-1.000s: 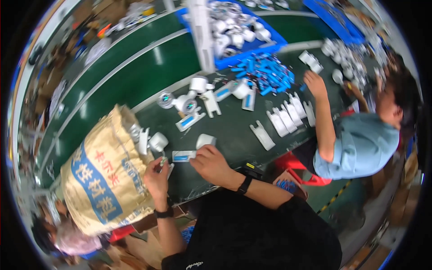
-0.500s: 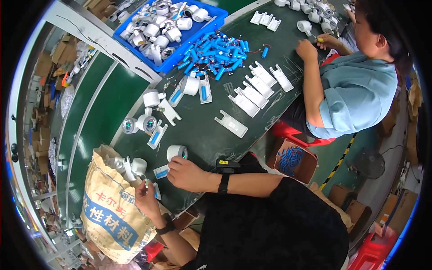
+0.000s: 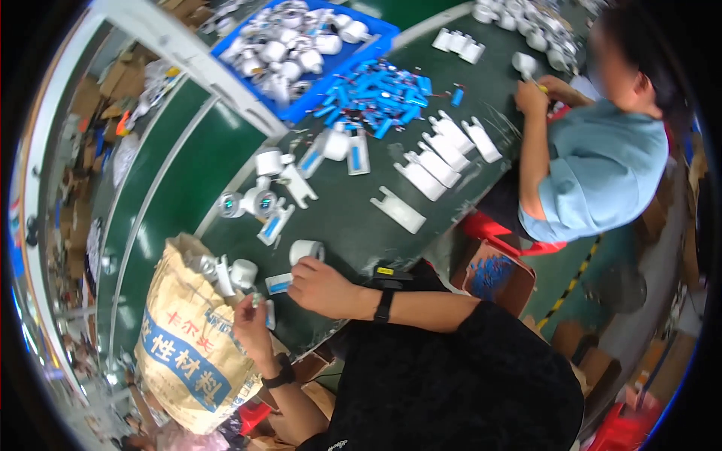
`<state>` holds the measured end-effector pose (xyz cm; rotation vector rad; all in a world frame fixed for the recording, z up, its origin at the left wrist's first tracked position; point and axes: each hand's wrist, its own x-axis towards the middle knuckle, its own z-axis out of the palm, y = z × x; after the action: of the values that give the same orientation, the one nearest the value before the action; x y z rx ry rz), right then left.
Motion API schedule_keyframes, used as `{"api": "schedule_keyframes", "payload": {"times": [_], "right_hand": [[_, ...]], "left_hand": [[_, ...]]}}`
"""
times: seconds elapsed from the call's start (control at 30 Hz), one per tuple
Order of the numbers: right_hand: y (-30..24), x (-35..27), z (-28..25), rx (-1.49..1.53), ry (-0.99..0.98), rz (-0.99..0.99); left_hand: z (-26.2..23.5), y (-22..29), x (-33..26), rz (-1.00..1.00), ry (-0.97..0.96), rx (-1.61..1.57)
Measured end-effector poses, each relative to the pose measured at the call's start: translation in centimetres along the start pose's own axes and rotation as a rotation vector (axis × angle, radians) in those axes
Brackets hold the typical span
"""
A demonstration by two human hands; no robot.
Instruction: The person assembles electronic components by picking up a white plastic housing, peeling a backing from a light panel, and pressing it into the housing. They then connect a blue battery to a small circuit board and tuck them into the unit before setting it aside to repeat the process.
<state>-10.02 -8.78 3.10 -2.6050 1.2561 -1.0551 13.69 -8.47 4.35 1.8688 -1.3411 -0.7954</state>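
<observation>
My left hand (image 3: pixel 252 331) is at the near edge of the table beside a paper sack, its thumb and fingers pinched on a small pale part (image 3: pixel 257 299). My right hand (image 3: pixel 320 287) has its fingers curled against a white round-headed housing (image 3: pixel 306 249); the fingertips are partly hidden. Close by its fingers lies a white case with a blue cell (image 3: pixel 279 283). Part of another white case (image 3: pixel 270 316) shows beside my left hand. Farther off are white round-headed units (image 3: pixel 260 201) and an open case with a blue cell (image 3: pixel 275 224).
The printed paper sack (image 3: pixel 188 331) stands at the left, white parts at its mouth. Beyond are a blue tray (image 3: pixel 387 37) of white units, a heap of blue cells (image 3: pixel 376 94) and white covers (image 3: pixel 432 167). A co-worker (image 3: pixel 594 165) sits at the right.
The whole view has shifted, so the table's things appear slightly farther right. Both my hands keep nearly the same places beside the same parts.
</observation>
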Motion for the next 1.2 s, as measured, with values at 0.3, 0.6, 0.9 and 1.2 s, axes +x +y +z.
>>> {"api": "schedule_keyframes", "payload": {"times": [0.3,0.6,0.9,1.2], "right_hand": [[6.6,13.1,-2.6,1.202,-0.058,0.547],[14.7,30.3,4.8,0.869,0.015,0.569],[18.4,34.5,14.4,0.432,0.086,0.597],[18.5,23.6,0.7,0.289,-0.165,0.146]], "left_hand": [[-5.0,6.3,9.0,-0.356,-0.307,-0.774],[-5.7,13.5,25.5,-0.171,-0.168,-0.841],[-2.5,-1.9,43.5,-0.180,-0.001,-0.538],[0.6,8.7,27.5,0.655,-0.405,0.166]]}}
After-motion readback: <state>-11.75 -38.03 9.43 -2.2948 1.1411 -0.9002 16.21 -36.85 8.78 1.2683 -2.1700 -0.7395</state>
